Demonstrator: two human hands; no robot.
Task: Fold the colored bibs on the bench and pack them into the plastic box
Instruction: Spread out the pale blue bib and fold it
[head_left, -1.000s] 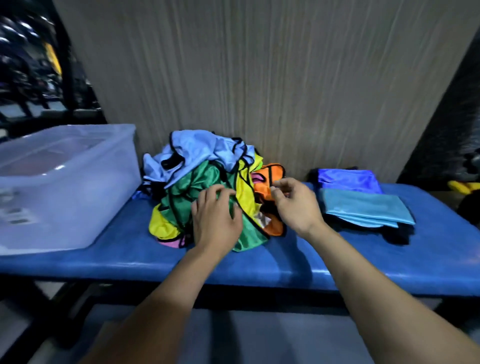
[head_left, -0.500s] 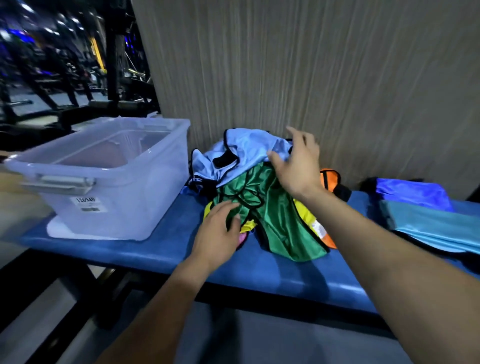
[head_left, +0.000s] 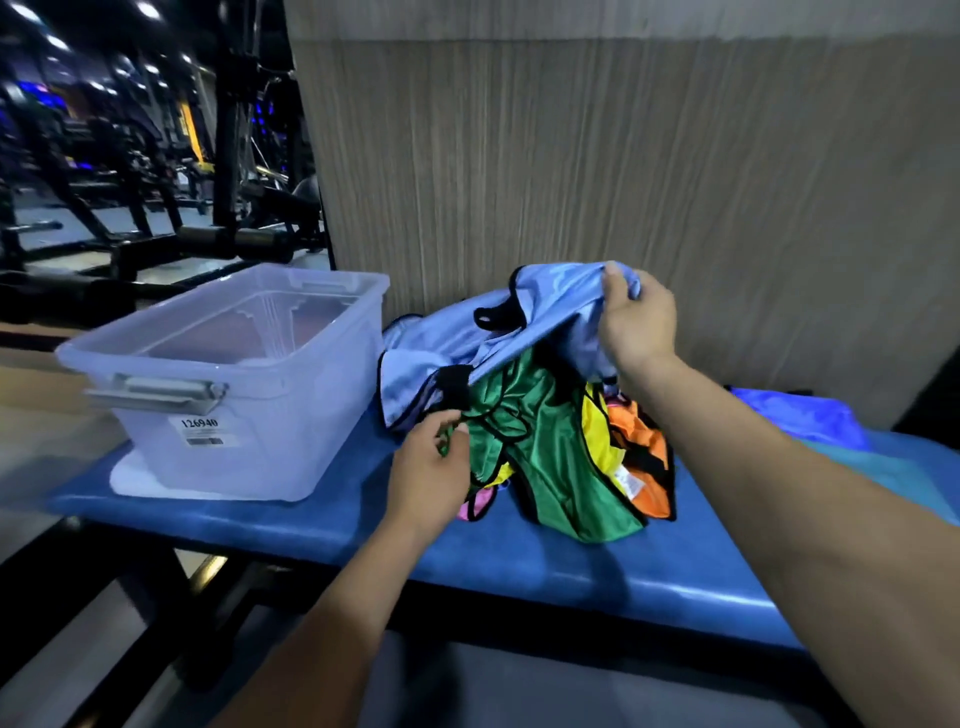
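A heap of colored bibs lies in the middle of the blue bench (head_left: 519, 561). My right hand (head_left: 636, 322) grips the top edge of the light blue bib (head_left: 550, 301) and holds it raised above the heap. Under it lie a green bib (head_left: 556, 467), a yellow bib (head_left: 597, 431), an orange bib (head_left: 644, 452) and a bit of a pink bib (head_left: 480, 504). My left hand (head_left: 426, 473) pinches the green bib's black-trimmed edge at the heap's left side. The clear plastic box (head_left: 234, 384) stands open on the bench's left end, apparently with nothing in it.
Folded blue bibs (head_left: 810, 415) lie on the bench at the right, partly behind my right arm. A wood-grain wall (head_left: 571, 182) rises right behind the bench. Dark gym machines (head_left: 156, 182) stand at the far left. The floor lies below the bench's front edge.
My right hand closed on the light blue bib and lifted it off the heap. My left hand stayed at the green bib's left edge. The view swung left.
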